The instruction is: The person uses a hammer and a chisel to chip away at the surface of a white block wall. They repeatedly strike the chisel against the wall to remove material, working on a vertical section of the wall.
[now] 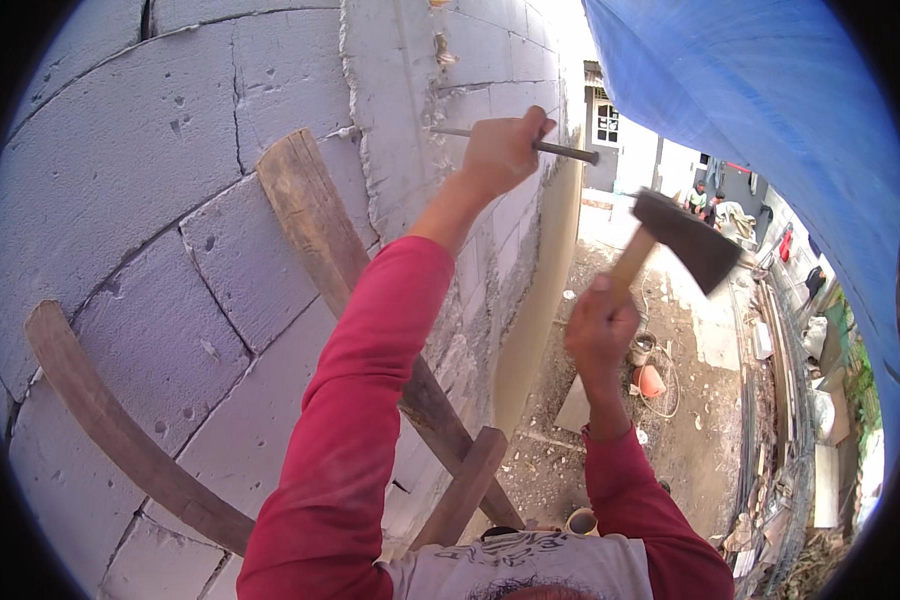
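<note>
My left hand (505, 150) is closed round a metal chisel (568, 152), a long thin rod. Its far end points left and meets the grey concrete column (395, 110) or comes very near it; its blunt end sticks out to the right. Lower and to the right, my right hand (602, 325) grips the wooden handle of a hatchet (685, 235). The hatchet's flat back faces the chisel's blunt end, with a gap between them, and its wide blade points right.
A wooden ladder (315, 215) leans on the pale block wall (150, 200) in front of me. Far below, the dirt ground (660, 440) holds an orange bucket (649, 381). Bars and planks (770, 370) line the right side. A blue tarp (770, 90) hangs overhead. People (705, 203) sit far off.
</note>
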`<state>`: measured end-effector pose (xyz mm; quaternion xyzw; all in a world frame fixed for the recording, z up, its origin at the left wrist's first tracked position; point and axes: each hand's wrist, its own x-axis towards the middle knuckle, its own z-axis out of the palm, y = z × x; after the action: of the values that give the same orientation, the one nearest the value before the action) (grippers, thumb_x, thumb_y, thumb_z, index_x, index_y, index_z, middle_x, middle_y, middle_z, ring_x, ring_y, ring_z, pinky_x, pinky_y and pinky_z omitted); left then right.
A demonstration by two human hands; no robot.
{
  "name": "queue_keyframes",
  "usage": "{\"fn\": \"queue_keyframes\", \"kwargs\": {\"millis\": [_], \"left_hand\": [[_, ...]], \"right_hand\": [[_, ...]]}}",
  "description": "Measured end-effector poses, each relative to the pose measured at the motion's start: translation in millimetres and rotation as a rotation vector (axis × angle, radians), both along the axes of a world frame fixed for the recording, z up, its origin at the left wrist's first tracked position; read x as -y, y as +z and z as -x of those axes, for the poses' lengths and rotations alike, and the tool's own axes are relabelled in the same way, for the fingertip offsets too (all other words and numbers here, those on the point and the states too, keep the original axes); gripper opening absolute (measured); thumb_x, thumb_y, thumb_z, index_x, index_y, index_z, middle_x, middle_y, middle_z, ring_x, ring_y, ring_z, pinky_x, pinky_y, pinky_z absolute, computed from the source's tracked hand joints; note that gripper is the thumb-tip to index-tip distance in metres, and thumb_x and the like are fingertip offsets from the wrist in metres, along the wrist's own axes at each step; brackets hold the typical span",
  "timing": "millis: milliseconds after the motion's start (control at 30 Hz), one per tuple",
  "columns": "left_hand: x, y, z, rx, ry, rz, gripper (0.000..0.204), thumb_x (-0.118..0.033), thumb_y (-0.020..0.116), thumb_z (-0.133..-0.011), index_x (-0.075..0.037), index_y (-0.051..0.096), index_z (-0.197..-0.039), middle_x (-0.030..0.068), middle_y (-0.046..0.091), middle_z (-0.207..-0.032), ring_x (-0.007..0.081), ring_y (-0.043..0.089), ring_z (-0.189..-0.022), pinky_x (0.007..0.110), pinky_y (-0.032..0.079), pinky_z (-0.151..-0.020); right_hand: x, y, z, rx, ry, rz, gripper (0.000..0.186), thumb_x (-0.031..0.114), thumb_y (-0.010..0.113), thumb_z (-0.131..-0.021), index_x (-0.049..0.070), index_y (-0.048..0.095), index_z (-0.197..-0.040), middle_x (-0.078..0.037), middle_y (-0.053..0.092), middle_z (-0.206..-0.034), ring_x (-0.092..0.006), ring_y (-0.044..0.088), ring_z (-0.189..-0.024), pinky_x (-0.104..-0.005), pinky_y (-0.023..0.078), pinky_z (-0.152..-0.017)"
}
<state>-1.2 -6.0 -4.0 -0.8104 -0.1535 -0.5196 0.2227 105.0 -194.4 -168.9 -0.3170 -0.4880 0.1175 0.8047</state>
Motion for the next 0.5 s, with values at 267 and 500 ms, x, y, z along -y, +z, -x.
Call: {"fn": "queue_keyframes", "kwargs": {"millis": [267, 500], "left_hand": [[34.6, -37.4, -38.6, -0.445, 0.113, 0.119, 0.011, -0.017, 0.057, -0.092, -0.016, 0.058, -0.104, 0.0082, 0.067, -0.067, 0.0332, 0.068, -0.061, 0.047, 0.051, -0.055], [51.4, -73.7, -48.1, -0.672, 0.028, 0.161, 0.025, -0.034, 0.057, -0.096, -0.009, 0.057, -0.102, 0.0136, 0.065, -0.063, 0.0387, 0.066, -0.062, 0.050, 0.049, -0.056]], "right_hand": [[20.0, 29.6, -32.0, -0.294, -0.025, -0.009, 0.025, 0.021, 0.061, -0.102, -0.005, 0.060, -0.101, -0.004, 0.055, -0.054, -0.0064, 0.043, -0.034, -0.0230, 0.029, -0.031], [13.4, 36.4, -34.8, -0.448, 0.009, 0.038, 0.019, 0.010, 0.066, -0.096, -0.008, 0.062, -0.097, -0.011, 0.064, -0.066, -0.0080, 0.045, -0.033, -0.0248, 0.029, -0.029]]}}
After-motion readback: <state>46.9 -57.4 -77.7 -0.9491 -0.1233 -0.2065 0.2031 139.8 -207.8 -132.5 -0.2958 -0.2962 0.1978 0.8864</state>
